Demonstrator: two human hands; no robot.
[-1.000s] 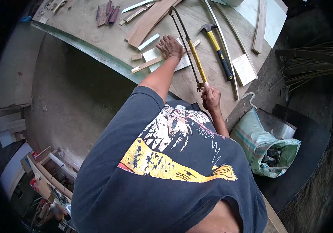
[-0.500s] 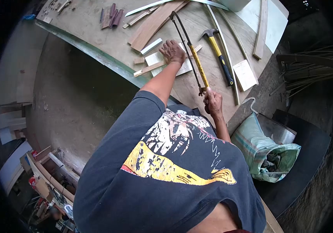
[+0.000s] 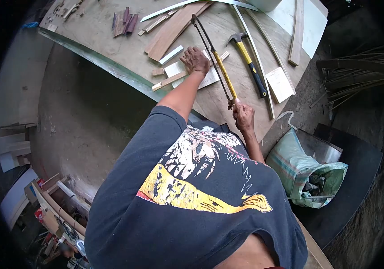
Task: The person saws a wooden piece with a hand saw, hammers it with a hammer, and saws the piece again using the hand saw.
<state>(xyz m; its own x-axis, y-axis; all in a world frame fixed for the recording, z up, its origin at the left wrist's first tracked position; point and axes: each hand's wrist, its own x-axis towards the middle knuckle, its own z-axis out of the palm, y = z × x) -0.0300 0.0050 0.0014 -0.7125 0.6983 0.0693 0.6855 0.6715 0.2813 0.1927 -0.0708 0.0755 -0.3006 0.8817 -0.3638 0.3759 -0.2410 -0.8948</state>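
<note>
My right hand (image 3: 244, 117) is wrapped round the handle end of a yellow and black hacksaw (image 3: 226, 74), whose blade lies across a thin wooden strip (image 3: 168, 80). My left hand (image 3: 195, 61) presses on that strip, its fingers closed over it. Under the strip lies a white board (image 3: 211, 78). A small wood block (image 3: 158, 72) and a short white-edged piece (image 3: 171, 54) are just left of my left hand. To the right of the saw rests a claw hammer (image 3: 250, 62) with a yellow and black handle.
On the workbench (image 3: 111, 54) lie a wide brown plank (image 3: 174, 32), dark red pieces (image 3: 131, 24), long thin strips (image 3: 257, 56) and a small pale board (image 3: 280, 84). A green sack (image 3: 293, 157) stands at the bench's right. Part of another person shows at the lower left.
The saw and my right hand have shifted slightly back and forth along the blade's line. My left hand stays on the strip. The whole view has moved a little.
</note>
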